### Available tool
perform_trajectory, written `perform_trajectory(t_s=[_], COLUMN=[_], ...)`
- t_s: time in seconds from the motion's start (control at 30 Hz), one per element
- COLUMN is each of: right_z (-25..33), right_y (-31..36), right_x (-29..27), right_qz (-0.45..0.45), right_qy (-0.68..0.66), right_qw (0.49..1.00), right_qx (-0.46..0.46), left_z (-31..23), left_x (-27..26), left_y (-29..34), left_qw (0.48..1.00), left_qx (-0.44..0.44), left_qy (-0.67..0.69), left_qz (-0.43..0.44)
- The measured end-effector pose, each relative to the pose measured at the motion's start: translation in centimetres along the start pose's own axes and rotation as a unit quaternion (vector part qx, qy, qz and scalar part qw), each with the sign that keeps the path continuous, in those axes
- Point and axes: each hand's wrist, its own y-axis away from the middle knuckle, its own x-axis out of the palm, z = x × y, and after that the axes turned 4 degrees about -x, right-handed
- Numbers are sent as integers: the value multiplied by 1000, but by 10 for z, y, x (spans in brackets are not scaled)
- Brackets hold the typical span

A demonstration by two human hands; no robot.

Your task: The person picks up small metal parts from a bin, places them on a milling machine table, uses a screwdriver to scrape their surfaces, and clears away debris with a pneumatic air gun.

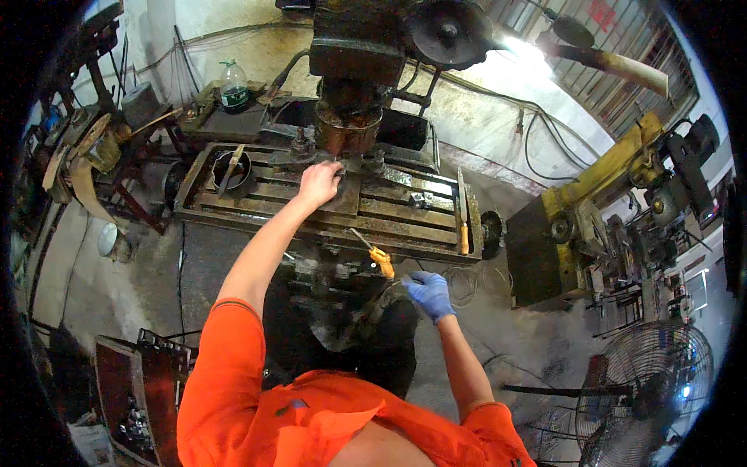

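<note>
My bare left hand point(320, 185) reaches over the slotted machine table point(292, 215), just below the dark spindle head point(348, 128). Its fingers are curled together at a metal piece under the spindle; what they grip is hidden. Low on the right, my right hand point(429, 294) wears a blue glove, fingers curled in. Whatever it may hold is too small to make out. Close to its fingertips is a yellow air blow gun point(381, 262) with a thin metal nozzle, at the table's front side. A small gap seems to separate glove and gun.
On the table are a round pot point(242, 177) with a brush across it, a small metal block point(421, 200) and an orange-handled file point(464, 218). A yellow machine point(537, 233) and a floor fan point(650, 381) stand right. A plastic bottle point(233, 86) is behind, left.
</note>
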Motion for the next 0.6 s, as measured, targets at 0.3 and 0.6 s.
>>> perform_trajectory(t_s=[0.3, 0.6], right_z=[63, 300], right_y=[-7, -25], right_x=[-138, -307], right_qz=[-183, -266], right_qy=[41, -366], right_qw=[971, 726], right_qx=[-146, -518], left_z=[-11, 3], left_x=[9, 6], left_y=[-10, -19], left_qw=[979, 985], left_qx=[-183, -162], left_qy=[-93, -53], left_qz=[-7, 22])
